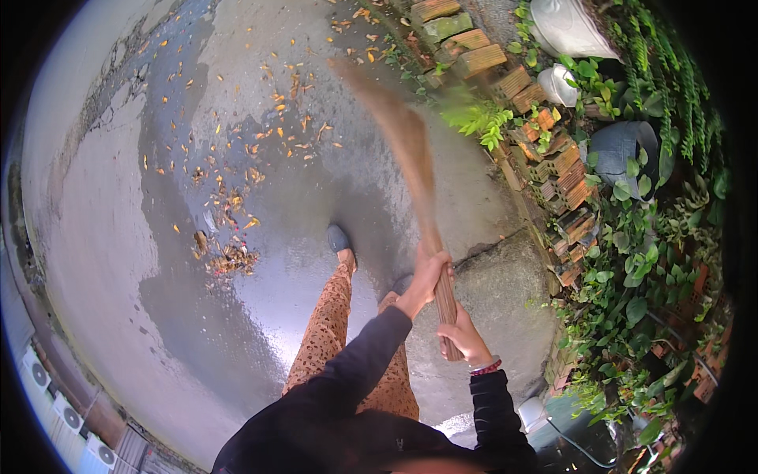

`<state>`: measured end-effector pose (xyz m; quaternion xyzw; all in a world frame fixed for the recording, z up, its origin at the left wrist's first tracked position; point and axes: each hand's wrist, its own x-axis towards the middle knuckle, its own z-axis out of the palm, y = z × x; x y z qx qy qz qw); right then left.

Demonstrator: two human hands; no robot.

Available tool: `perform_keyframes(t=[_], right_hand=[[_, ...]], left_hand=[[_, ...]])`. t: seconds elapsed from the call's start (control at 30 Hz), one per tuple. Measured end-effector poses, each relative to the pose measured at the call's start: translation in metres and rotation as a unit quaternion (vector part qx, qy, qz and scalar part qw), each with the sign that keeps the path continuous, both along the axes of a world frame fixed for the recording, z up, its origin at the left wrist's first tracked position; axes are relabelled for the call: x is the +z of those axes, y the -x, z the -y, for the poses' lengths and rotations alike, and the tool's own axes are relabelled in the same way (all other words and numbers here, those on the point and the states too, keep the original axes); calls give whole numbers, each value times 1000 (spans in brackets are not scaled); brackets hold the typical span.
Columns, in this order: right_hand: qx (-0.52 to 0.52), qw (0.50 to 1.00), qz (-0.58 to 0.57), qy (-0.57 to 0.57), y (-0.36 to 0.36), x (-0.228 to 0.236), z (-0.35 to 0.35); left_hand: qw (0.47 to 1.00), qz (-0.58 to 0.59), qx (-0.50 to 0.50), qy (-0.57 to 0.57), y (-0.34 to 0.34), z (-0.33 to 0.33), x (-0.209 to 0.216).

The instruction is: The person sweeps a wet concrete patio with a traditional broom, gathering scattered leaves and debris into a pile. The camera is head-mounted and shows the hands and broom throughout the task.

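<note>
A long straw broom [414, 154] reaches away from me over the wet concrete, its far bristles smeared by motion. My left hand [429, 272] is wrapped round the handle just below the flared part. Lower down, near the butt end, my right hand [467, 338] grips the same handle; a red bead bracelet circles that wrist. Left of the broom lies a heap of dry leaves and litter [230, 259], with more yellow leaves [276, 118] scattered farther off. The bristles are apart from the heap.
Stacked bricks [564, 170] edge the pavement on the right, with leafy plants [624, 292], a dark pot [624, 154] and a white pot [558, 85] behind them. My shod foot [339, 237] stands on wet ground. Air-conditioner units [67, 415] show at the lower left.
</note>
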<state>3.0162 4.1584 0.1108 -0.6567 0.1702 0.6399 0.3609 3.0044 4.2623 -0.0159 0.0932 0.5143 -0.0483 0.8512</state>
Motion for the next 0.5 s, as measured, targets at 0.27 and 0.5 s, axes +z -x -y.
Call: perform_keyframes(t=[0.27, 0.5], right_hand=[[13, 997, 69, -42, 81, -140, -133], [-30, 976, -175, -127, 56, -95, -113]], left_hand=[[988, 73, -107, -84, 58, -131, -102], [974, -90, 43, -205, 89, -145, -49]])
